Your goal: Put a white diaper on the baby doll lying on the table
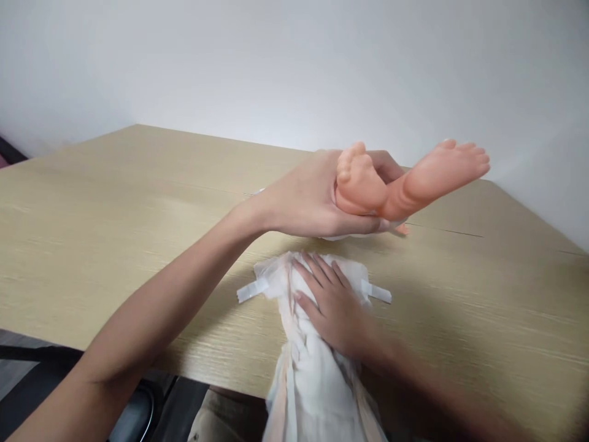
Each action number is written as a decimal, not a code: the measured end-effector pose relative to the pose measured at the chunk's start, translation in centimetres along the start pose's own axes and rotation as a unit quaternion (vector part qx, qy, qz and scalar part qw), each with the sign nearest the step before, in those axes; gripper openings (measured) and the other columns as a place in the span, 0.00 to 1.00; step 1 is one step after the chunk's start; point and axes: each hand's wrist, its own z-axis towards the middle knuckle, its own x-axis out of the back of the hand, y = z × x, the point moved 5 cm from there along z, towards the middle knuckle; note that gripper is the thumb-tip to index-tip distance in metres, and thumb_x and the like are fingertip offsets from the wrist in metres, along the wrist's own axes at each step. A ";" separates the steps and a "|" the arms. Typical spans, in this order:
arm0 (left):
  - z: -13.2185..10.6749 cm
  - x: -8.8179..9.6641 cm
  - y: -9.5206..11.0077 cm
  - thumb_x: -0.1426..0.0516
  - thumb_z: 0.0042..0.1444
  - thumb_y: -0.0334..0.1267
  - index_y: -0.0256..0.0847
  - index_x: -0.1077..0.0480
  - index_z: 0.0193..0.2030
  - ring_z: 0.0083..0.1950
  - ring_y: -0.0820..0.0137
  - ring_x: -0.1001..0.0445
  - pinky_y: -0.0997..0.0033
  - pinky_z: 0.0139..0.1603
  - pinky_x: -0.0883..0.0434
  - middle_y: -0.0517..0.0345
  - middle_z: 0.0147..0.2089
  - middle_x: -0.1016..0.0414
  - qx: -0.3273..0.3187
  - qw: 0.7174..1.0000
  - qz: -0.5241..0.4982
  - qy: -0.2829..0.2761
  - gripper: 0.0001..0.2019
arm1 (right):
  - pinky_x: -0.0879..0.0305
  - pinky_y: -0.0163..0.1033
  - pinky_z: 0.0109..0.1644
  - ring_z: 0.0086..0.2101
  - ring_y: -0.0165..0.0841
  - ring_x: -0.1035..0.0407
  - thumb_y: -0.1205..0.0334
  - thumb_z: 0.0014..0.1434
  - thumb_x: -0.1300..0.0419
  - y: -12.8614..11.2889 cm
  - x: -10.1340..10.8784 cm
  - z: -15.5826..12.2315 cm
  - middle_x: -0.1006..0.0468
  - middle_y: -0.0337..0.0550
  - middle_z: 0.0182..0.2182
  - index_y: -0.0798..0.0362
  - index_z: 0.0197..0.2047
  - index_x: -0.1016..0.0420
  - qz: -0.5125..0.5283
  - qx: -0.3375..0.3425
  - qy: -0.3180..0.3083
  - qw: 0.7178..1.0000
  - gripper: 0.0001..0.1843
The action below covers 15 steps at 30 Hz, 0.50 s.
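My left hand (313,196) reaches across the wooden table (115,202) and is wrapped round the legs of a baby doll (405,181), holding both of its feet up in the air. The doll's body is mostly hidden behind that hand. Nearer to me, my right hand (331,307) lies flat with its fingers stretched out on a white diaper (313,362). The diaper is spread out below the doll and hangs over the table's near edge. Its two adhesive tabs stick out to the left and right.
A plain white wall rises behind the table. Below the table's near edge on the left a dark chair or bag (133,417) shows. A seam in the tabletop (460,232) runs to the right of the doll.
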 end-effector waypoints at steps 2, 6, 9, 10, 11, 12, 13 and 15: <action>0.0 0.4 0.0 0.33 0.66 0.38 0.42 0.15 0.50 0.57 0.62 0.15 0.64 0.62 0.21 0.68 0.51 0.14 0.003 0.999 0.027 0.024 0.08 | 0.50 0.67 0.82 0.79 0.49 0.47 0.53 0.81 0.47 1.1 -0.2 1.9 0.42 0.48 0.81 0.47 0.83 0.41 -0.011 -0.002 0.012 1.000 0.32; 0.0 1.0 -0.3 0.32 0.66 0.44 0.42 0.16 0.49 0.62 0.54 0.17 0.53 0.66 0.22 0.63 0.53 0.15 0.008 0.996 0.060 0.067 0.10 | 0.49 0.68 0.81 0.78 0.53 0.45 0.53 0.81 0.48 2.7 -0.5 5.2 0.40 0.54 0.80 0.52 0.82 0.39 -0.033 0.008 0.040 0.999 0.32; -0.1 1.3 -0.8 0.33 0.67 0.46 0.40 0.19 0.52 0.65 0.48 0.19 0.46 0.68 0.24 0.58 0.56 0.16 0.022 0.994 0.069 0.087 0.14 | 0.48 0.66 0.81 0.77 0.54 0.43 0.52 0.81 0.47 3.8 -0.6 7.1 0.38 0.58 0.79 0.56 0.80 0.36 -0.045 0.013 0.044 0.998 0.31; -0.2 1.5 -0.9 0.33 0.67 0.45 0.40 0.19 0.53 0.65 0.49 0.19 0.46 0.69 0.25 0.58 0.56 0.16 0.021 0.993 0.069 0.092 0.14 | 0.46 0.66 0.81 0.76 0.55 0.41 0.52 0.81 0.47 4.2 -0.5 7.8 0.36 0.58 0.78 0.56 0.79 0.34 -0.046 0.008 0.046 0.998 0.30; -0.3 1.6 -1.0 0.33 0.66 0.44 0.40 0.20 0.54 0.64 0.52 0.19 0.48 0.69 0.26 0.58 0.56 0.16 0.018 0.993 0.069 0.098 0.14 | 0.44 0.66 0.80 0.75 0.55 0.39 0.52 0.81 0.46 4.6 -0.3 8.4 0.32 0.58 0.77 0.55 0.78 0.33 -0.045 0.003 0.048 0.998 0.29; -0.3 1.7 -1.1 0.32 0.65 0.42 0.40 0.20 0.55 0.63 0.54 0.19 0.50 0.70 0.27 0.58 0.55 0.16 0.015 0.992 0.067 0.101 0.15 | 0.41 0.65 0.78 0.73 0.55 0.36 0.51 0.81 0.46 5.1 -0.2 9.0 0.29 0.56 0.75 0.53 0.77 0.31 -0.043 -0.001 0.049 0.998 0.28; -0.3 1.8 -1.2 0.31 0.65 0.41 0.41 0.20 0.56 0.62 0.57 0.19 0.52 0.70 0.27 0.58 0.55 0.16 0.013 0.992 0.065 0.103 0.15 | 0.39 0.64 0.77 0.72 0.54 0.33 0.51 0.82 0.47 5.5 0.0 9.6 0.25 0.54 0.72 0.51 0.75 0.29 -0.042 -0.005 0.051 0.998 0.26; -0.4 2.0 -1.3 0.30 0.64 0.41 0.41 0.20 0.56 0.59 0.60 0.19 0.56 0.69 0.27 0.58 0.54 0.16 0.011 0.993 0.060 0.102 0.15 | 0.33 0.62 0.75 0.69 0.52 0.30 0.50 0.82 0.47 6.3 0.7 10.9 0.20 0.50 0.68 0.48 0.73 0.26 -0.045 -0.010 0.070 0.996 0.24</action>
